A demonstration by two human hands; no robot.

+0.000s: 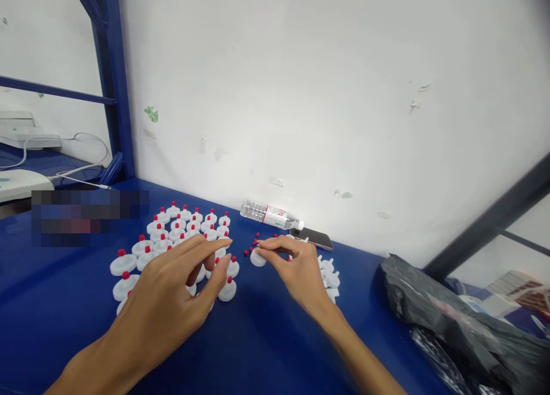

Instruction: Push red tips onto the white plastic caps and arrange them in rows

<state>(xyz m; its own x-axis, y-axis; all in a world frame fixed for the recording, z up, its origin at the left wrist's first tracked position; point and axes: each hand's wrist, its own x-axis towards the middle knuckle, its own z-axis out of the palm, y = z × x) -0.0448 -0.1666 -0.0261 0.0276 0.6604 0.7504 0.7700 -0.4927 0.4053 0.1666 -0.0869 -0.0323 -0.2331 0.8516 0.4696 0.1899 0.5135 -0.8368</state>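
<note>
My left hand hovers over the near side of a group of white spouted caps, thumb and forefinger apart with nothing visible between them. Each cap in the group, such as the white cap with a red tip, stands upright on its wide round base. My right hand pinches a white spouted cap between thumb and fingertips; its top is hidden by the fingers. Several small loose red tips lie beside that hand. Beyond its wrist is a heap of white spouted caps without red tips.
A clear plastic bottle lies on its side by the wall, with a dark phone next to it. A dark plastic bag covers the right part of the blue table. White devices with a cable are at far left.
</note>
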